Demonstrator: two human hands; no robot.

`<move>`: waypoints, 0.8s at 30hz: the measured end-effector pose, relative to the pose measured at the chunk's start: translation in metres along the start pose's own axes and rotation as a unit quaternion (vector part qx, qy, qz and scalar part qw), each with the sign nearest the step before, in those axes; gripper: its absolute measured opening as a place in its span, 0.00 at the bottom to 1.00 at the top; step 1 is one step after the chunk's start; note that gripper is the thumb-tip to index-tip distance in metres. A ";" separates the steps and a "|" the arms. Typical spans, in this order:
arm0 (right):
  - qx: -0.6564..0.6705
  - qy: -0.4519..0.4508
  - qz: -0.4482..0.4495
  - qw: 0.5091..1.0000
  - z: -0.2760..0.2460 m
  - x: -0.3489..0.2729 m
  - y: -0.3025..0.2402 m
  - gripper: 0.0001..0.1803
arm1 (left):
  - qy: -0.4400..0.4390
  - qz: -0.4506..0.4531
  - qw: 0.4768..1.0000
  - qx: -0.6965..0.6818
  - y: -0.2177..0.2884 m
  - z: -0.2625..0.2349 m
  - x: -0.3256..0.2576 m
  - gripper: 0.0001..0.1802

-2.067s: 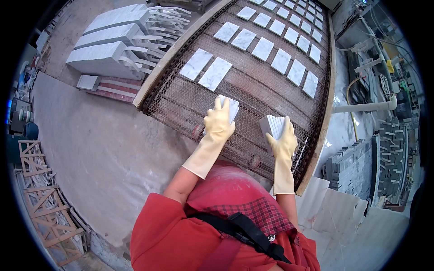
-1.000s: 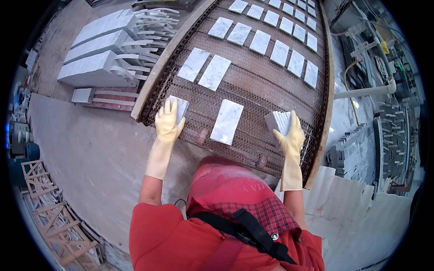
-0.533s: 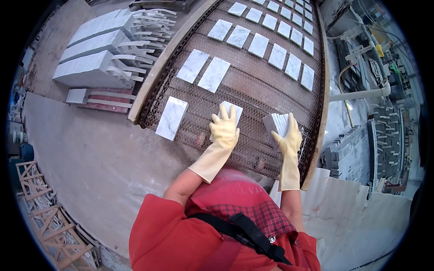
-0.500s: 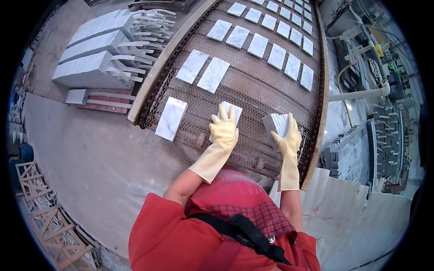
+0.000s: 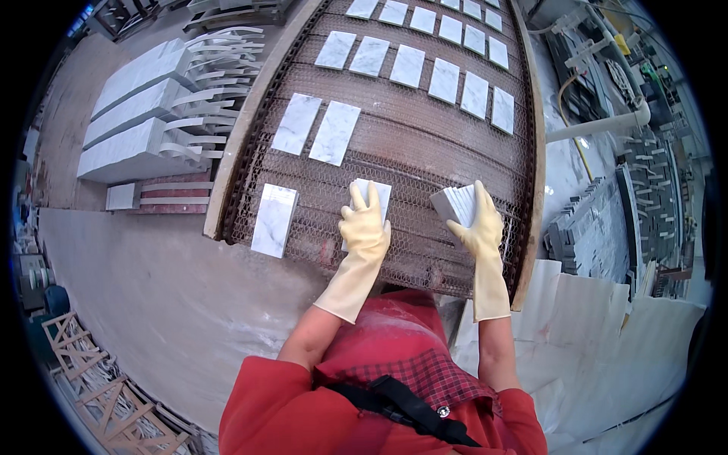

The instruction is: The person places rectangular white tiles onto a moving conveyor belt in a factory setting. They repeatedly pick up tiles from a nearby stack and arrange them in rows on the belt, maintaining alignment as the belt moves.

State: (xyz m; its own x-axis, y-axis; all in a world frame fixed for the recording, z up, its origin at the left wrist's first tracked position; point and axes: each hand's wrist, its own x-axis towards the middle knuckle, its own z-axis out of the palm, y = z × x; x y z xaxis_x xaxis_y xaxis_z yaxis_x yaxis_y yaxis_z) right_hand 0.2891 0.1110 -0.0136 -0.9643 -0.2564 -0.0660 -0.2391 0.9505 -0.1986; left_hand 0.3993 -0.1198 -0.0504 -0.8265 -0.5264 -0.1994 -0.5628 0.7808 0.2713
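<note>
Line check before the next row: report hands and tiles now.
Left hand flat on a marble tile on the mesh belt. Right hand holds tile stack. Nothing obstructing.

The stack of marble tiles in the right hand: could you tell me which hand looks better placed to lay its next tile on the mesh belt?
Probably the left hand: it lies flat on a tile beside the stack, while the right hand grips that stack.
</note>
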 end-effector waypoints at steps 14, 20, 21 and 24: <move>0.023 -0.095 -0.015 0.995 -0.026 0.002 0.002 0.73 | 0.085 0.025 0.995 -0.041 -0.003 0.015 0.002 0.55; 0.067 -0.146 -0.059 0.985 -0.018 -0.067 0.020 0.76 | 0.039 0.032 0.998 -0.038 -0.012 0.013 0.012 0.59; 0.068 -0.155 -0.063 0.984 -0.015 -0.079 0.023 0.76 | 0.043 0.040 0.997 -0.049 -0.015 0.014 0.013 0.59; 0.070 -0.119 -0.088 0.986 -0.004 -0.103 0.026 0.72 | 0.057 0.057 0.991 -0.103 -0.027 0.015 0.016 0.59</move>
State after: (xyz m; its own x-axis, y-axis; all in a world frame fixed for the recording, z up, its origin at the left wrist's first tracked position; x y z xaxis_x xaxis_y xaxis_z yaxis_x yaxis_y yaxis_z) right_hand 0.3814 0.1629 -0.0084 -0.8512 -0.4651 -0.2431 -0.3660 0.8581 -0.3602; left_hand 0.4017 -0.1442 -0.0754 -0.8744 -0.4824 -0.0515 -0.4463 0.7582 0.4753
